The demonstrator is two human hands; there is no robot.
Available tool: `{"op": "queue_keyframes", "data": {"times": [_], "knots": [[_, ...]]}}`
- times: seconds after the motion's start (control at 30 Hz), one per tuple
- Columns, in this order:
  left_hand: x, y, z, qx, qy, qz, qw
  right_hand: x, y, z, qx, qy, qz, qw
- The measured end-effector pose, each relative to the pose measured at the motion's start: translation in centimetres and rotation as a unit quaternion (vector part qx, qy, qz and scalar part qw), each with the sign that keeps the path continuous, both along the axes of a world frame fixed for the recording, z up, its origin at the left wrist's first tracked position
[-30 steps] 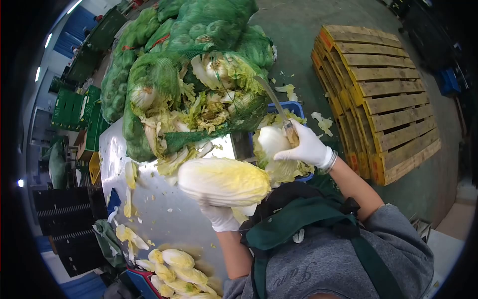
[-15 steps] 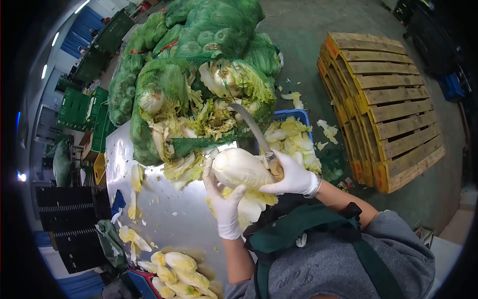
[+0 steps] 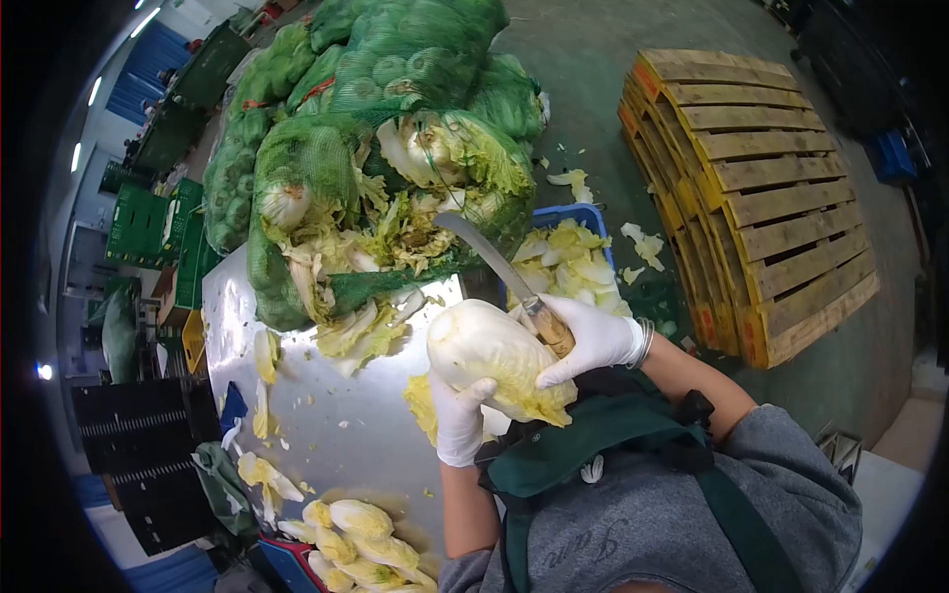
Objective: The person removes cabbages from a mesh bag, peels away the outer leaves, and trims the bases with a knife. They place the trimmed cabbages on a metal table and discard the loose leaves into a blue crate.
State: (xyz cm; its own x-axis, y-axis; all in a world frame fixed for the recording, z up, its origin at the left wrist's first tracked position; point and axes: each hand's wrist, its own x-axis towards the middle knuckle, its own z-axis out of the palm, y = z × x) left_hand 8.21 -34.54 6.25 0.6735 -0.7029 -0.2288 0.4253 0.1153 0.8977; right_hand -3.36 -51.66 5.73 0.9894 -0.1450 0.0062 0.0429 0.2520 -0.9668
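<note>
A pale cabbage head is held in front of my chest, its white base toward the upper left and its yellow leafy end toward the lower right. My left hand, in a white glove, supports it from below and the left. In my gloved right hand is a knife with a wooden handle; its curved blade points up and left, past the cabbage. The right fingertips also rest near the cabbage's side. Loose yellow leaves lie beneath the left hand.
Green net bags of cabbages stand beyond the metal table. A blue crate holds leaves. Trimmed cabbages sit at the near left. Wooden pallets are stacked on the right, and leaf scraps lie on the floor.
The cabbage has turned, so its leafy end now shows at the lower right. My left hand has shifted lower beneath it. The view has moved slightly.
</note>
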Motion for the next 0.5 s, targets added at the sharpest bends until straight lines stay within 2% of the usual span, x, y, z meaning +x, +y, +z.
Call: {"op": "queue_keyframes", "data": {"times": [0.1, 0.23, 0.33, 0.43, 0.5], "knots": [[0.2, -0.4, 0.1, 0.009, -0.02, 0.004, 1.0, 0.2, 0.1, -0.7, 0.074, 0.016, -0.032, 0.997], [0.6, -0.8, -0.2, 0.039, -0.076, 0.056, 0.995, -0.1, -0.2, -1.3, 0.053, 0.036, -0.098, 0.993], [1.7, -0.8, -1.2, -0.012, 0.009, 0.13, 0.991, -0.5, 0.8, -1.0, 0.008, 0.046, -0.175, 0.984], [2.2, -0.4, -1.5, -0.014, 0.002, 0.118, 0.993, -0.8, 1.9, -1.1, -0.008, 0.079, -0.12, 0.99], [2.4, -0.3, -1.6, -0.022, 0.011, 0.108, 0.994, -1.1, 1.7, -1.0, -0.116, 0.099, -0.084, 0.985]]}}
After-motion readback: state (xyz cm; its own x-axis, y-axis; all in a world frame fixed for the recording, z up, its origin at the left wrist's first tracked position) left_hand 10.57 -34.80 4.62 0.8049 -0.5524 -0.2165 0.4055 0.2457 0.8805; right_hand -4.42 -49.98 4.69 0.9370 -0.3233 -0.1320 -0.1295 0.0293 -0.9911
